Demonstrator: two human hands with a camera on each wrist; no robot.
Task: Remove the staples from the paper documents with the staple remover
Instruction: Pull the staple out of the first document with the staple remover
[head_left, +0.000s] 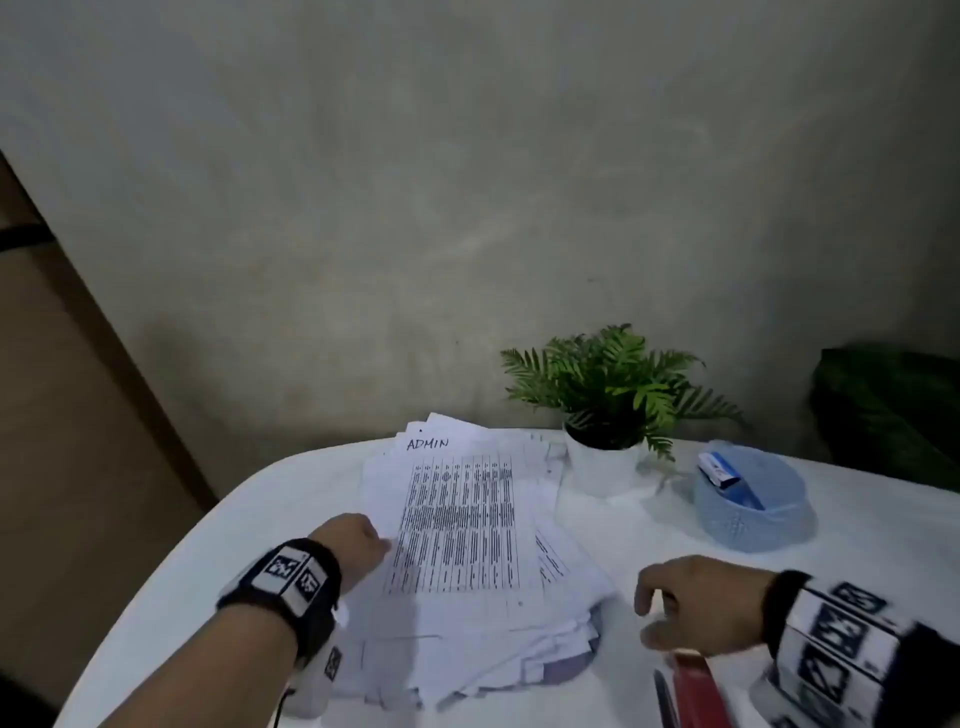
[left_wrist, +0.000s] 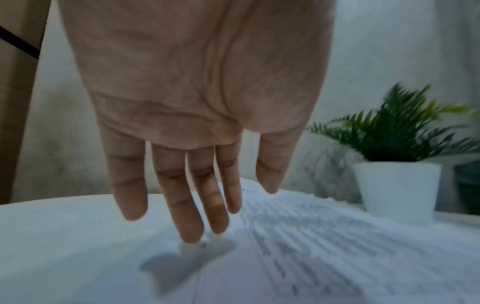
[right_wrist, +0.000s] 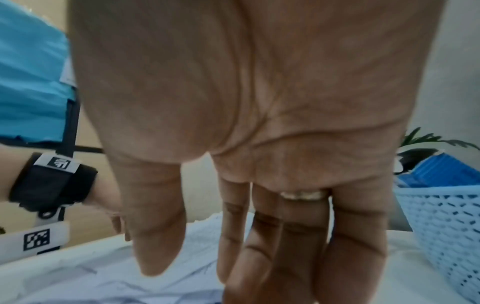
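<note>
Steadying the stack of papers (head_left: 457, 540) on the table (head_left: 249, 525), your left hand (head_left: 349, 543) rests straight fingertips (left_wrist: 191, 236) at its edge. Your right hand (head_left: 701, 603), relaxed and empty, hovers over a red tool (head_left: 698, 686), possibly the staple remover.

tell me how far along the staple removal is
Nothing looks done: the papers lie in one loose pile on the table. In hand: nothing; the left hand touches the pile's left edge, and the right hand hovers open beside it. A red tool lies near that hand, unidentifiable. All staple pulling is left.
</note>
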